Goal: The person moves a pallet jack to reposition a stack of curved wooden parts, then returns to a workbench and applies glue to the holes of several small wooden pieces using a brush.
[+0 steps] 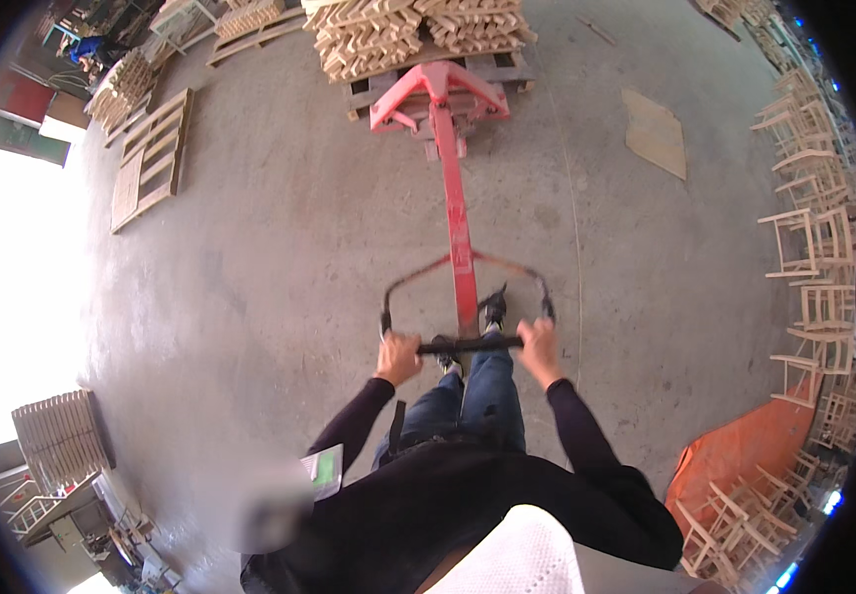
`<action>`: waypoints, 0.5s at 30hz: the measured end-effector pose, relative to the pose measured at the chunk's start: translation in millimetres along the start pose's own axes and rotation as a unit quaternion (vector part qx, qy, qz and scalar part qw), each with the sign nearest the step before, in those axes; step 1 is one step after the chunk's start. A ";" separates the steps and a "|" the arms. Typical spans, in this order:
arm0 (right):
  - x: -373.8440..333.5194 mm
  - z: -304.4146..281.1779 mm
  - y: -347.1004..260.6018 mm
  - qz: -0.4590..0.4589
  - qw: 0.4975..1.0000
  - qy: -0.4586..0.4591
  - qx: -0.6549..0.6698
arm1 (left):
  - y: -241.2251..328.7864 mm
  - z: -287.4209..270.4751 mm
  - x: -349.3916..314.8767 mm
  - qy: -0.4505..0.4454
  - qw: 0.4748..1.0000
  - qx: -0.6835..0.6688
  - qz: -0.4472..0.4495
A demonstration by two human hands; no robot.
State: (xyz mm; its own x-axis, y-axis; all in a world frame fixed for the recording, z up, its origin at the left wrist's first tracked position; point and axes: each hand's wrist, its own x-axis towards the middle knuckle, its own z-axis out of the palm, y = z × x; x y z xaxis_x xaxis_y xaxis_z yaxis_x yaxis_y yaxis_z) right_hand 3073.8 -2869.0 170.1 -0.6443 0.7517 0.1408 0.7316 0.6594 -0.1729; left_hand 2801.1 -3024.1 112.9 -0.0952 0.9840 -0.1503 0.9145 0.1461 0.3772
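A red pallet jack [452, 188] stretches away in front of me, its long arm reaching from the wheel end to a looped handle near my legs. My left hand [399, 358] is wrapped round the left end of the black handle bar [470, 346]. At the bar's right end, my right hand [540, 351] grips in the same way. The jack's far end meets a wooden pallet [499, 69] loaded with stacked, angled wooden pieces [369, 38]. Its forks are hidden beneath that load.
An empty pallet [156, 158] lies at the far left. A flat board [654, 134] rests on the floor to the right. Wooden chair frames [794, 243] line the right side, near an orange sheet [740, 450]. Stacked slats [60, 441] stand at the lower left. Another person [92, 49] is far left.
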 end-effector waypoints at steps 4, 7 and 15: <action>21.2 6.6 11.8 -0.008 0.976 -0.219 0.018 | 6.5 12.1 46.7 -0.219 0.974 -0.058 0.009; 89.5 -80.4 4.7 -0.064 0.989 -0.135 0.012 | 20.0 -115.9 73.7 -0.164 0.985 -0.044 0.004; 253.4 -187.6 -30.0 -0.107 0.954 0.273 0.057 | 21.6 -311.2 144.1 0.185 0.967 0.141 -0.109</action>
State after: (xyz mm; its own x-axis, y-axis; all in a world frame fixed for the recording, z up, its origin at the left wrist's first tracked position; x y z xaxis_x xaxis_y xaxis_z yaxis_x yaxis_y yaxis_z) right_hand 2930.4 -2696.6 393.9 -0.5408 0.5129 0.6667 0.5479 0.8162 -0.1835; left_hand 2684.8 -2847.6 383.8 -0.3836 0.9098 0.1583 0.9229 0.3713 0.1024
